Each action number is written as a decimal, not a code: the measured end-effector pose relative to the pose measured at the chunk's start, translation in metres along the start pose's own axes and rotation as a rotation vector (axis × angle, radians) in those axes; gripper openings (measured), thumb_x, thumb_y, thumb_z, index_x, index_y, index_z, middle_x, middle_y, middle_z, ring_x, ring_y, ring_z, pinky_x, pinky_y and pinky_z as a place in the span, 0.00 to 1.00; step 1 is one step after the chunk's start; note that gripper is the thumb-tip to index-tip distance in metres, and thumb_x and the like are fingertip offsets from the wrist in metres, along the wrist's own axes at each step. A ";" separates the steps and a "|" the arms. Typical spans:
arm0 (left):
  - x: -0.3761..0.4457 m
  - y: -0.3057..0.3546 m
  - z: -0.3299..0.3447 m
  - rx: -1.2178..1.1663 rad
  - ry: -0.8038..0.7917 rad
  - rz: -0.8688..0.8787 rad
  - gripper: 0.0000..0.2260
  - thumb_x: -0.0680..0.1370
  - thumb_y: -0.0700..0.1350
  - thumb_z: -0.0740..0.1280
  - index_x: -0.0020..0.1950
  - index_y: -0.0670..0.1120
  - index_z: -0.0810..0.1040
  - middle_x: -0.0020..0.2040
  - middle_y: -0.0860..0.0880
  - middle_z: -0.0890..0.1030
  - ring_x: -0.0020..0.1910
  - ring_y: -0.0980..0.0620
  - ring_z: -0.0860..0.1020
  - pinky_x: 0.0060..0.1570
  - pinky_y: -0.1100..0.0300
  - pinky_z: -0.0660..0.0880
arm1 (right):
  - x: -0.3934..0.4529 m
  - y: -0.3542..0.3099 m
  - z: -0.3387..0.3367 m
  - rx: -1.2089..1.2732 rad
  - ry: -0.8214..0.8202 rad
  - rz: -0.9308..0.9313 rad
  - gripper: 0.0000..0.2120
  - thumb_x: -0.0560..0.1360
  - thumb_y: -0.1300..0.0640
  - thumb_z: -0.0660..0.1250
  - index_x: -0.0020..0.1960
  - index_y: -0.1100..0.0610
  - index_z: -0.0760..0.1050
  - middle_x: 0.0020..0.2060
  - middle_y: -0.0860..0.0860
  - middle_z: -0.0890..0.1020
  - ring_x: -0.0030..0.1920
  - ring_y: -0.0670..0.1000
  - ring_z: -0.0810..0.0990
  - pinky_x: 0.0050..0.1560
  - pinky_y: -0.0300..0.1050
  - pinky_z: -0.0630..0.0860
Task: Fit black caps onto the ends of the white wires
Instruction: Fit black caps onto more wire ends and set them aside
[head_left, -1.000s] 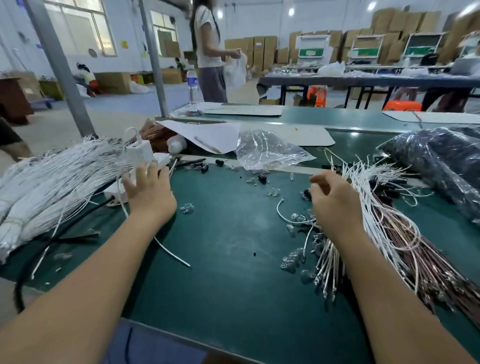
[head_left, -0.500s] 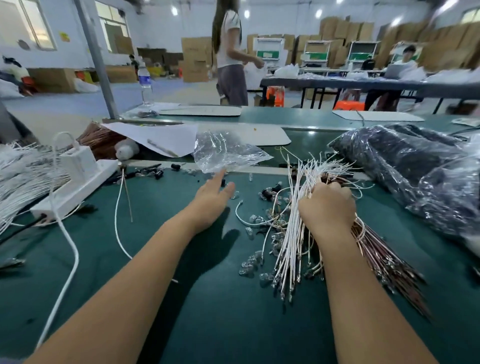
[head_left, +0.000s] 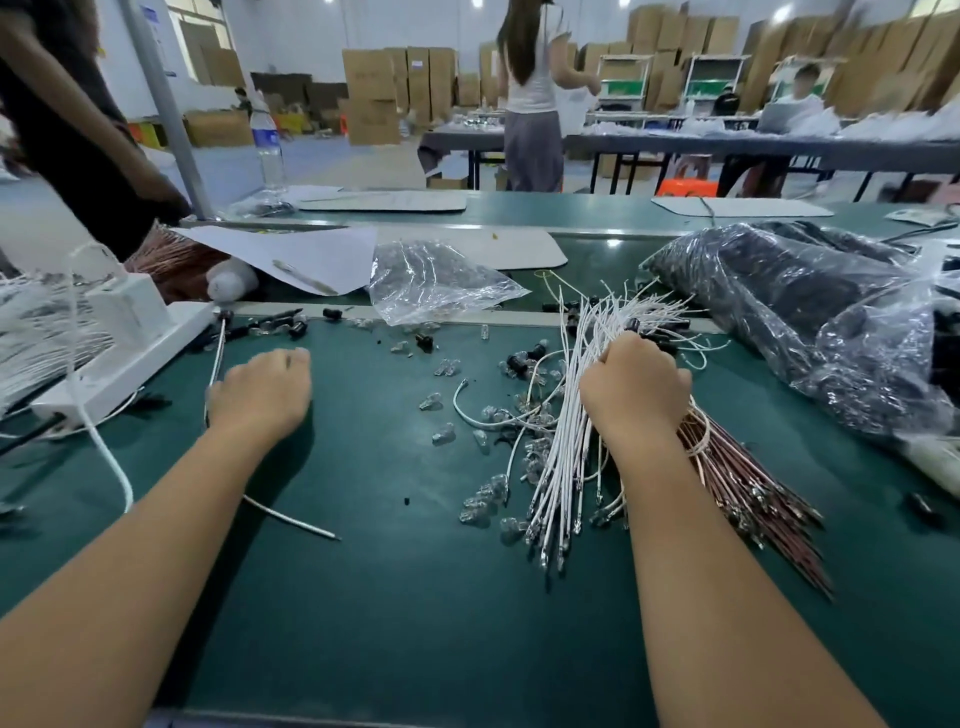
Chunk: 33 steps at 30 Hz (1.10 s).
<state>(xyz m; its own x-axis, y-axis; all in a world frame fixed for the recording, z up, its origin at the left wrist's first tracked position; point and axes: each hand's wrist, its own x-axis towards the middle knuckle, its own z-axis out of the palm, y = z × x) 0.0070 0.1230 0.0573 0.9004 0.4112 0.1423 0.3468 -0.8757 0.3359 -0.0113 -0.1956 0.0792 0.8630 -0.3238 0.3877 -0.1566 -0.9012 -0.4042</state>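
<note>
Green matte tabletop (head_left: 415, 597) carries everything. Nearest, the metal-tipped ends of the white wires (head_left: 558, 478) fan toward the viewer, and the right hand (head_left: 636, 387) is clamped round that thin, stiff bundle at its middle. Left of the bundle lie small clear plastic pieces (head_left: 483, 501); further left the left hand (head_left: 260, 392) rests knuckles-up with fingers curled, whether on anything I cannot tell. Beyond the bundle, stubby black caps (head_left: 519, 359) are scattered, then a crinkled clear bag (head_left: 436, 280).
</note>
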 end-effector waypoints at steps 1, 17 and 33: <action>0.002 -0.012 -0.004 0.017 0.013 0.001 0.21 0.82 0.52 0.47 0.65 0.45 0.73 0.68 0.39 0.72 0.65 0.37 0.70 0.64 0.46 0.65 | 0.000 -0.001 0.001 0.006 0.012 -0.008 0.03 0.73 0.61 0.60 0.45 0.58 0.72 0.40 0.52 0.76 0.44 0.56 0.73 0.49 0.50 0.63; -0.061 0.139 0.005 -0.473 0.290 0.848 0.17 0.80 0.38 0.57 0.67 0.49 0.73 0.53 0.50 0.83 0.56 0.51 0.77 0.63 0.58 0.65 | -0.017 -0.027 0.009 0.479 0.201 -0.456 0.05 0.76 0.68 0.61 0.45 0.59 0.72 0.38 0.51 0.75 0.38 0.50 0.71 0.35 0.39 0.66; -0.057 0.123 0.022 -0.444 0.259 0.853 0.10 0.81 0.45 0.63 0.51 0.43 0.83 0.44 0.46 0.82 0.43 0.45 0.75 0.42 0.54 0.69 | -0.016 -0.031 0.011 0.107 0.235 -0.549 0.15 0.72 0.61 0.66 0.58 0.53 0.79 0.57 0.49 0.79 0.62 0.51 0.74 0.66 0.50 0.53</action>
<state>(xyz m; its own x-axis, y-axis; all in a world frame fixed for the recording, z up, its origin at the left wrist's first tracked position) 0.0042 -0.0133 0.0695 0.6991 -0.2225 0.6796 -0.5668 -0.7518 0.3369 -0.0149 -0.1593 0.0766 0.6730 0.1146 0.7307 0.3416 -0.9244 -0.1697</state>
